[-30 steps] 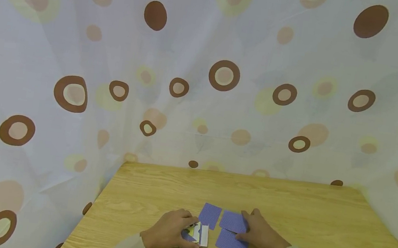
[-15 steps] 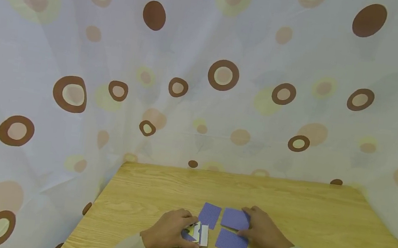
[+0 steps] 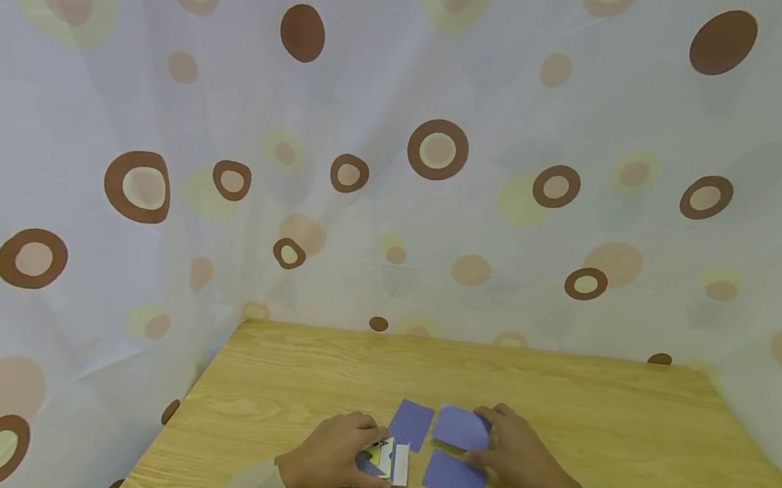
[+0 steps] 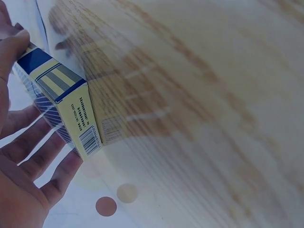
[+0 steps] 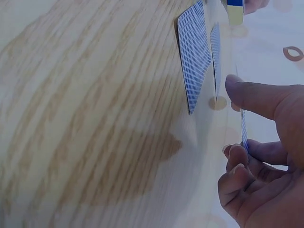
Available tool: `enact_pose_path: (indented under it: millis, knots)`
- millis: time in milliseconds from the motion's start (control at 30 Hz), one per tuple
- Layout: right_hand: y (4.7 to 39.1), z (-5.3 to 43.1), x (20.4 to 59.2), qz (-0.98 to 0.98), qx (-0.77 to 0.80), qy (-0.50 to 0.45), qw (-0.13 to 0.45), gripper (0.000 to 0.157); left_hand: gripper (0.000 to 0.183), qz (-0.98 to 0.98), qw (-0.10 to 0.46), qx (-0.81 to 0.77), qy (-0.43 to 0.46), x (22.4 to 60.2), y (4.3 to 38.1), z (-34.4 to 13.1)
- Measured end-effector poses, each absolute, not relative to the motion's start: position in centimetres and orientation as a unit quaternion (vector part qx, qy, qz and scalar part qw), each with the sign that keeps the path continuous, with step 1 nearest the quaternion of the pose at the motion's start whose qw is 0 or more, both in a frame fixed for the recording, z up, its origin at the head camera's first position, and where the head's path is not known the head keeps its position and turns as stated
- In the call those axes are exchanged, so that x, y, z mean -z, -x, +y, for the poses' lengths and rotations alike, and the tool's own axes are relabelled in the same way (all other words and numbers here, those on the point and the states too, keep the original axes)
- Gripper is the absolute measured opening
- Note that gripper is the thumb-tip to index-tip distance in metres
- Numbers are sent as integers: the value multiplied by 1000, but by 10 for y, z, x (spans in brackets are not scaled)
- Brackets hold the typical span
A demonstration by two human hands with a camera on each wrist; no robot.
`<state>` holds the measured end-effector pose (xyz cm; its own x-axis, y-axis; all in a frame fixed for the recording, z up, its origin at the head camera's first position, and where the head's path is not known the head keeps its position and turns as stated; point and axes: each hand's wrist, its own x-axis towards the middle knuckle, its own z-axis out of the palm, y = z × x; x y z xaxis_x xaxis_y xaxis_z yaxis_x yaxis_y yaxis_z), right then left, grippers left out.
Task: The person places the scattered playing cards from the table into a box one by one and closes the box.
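In the head view my left hand [image 3: 331, 452] grips a playing-card box [image 3: 383, 459] whose white end flap points right. The left wrist view shows the cream and blue box [image 4: 78, 111] with a barcode on its end, thumb on one side and fingers on the other. My right hand [image 3: 525, 453] pinches a blue-backed playing card [image 3: 461, 428] by its right end, thumb and fingers at opposite edges; it appears raised off the table. Below it another card [image 3: 455, 480] lies face down. A third card [image 3: 410, 425] lies face down just beyond the box.
A wooden table [image 3: 606, 412] carries the cards and box. Behind it and along its sides hangs a pale sheet [image 3: 379, 110] with brown and cream spots. The face-down card [image 5: 195, 52] lies close to the right hand in the right wrist view.
The right hand has lifted the upper right card off the overlapping lower card and shifted it slightly away from me, so a gap shows between them. My left hand and the box have stayed put.
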<state>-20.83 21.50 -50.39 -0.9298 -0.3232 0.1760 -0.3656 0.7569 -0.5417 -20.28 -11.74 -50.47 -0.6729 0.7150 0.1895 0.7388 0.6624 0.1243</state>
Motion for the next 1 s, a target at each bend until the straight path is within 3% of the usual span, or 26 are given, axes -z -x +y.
enact_pose_path:
  millis: [1000]
  knots:
    - [199, 207, 500, -925, -301, -230, 35, 75, 82, -911, 55, 100, 396, 504, 202, -117]
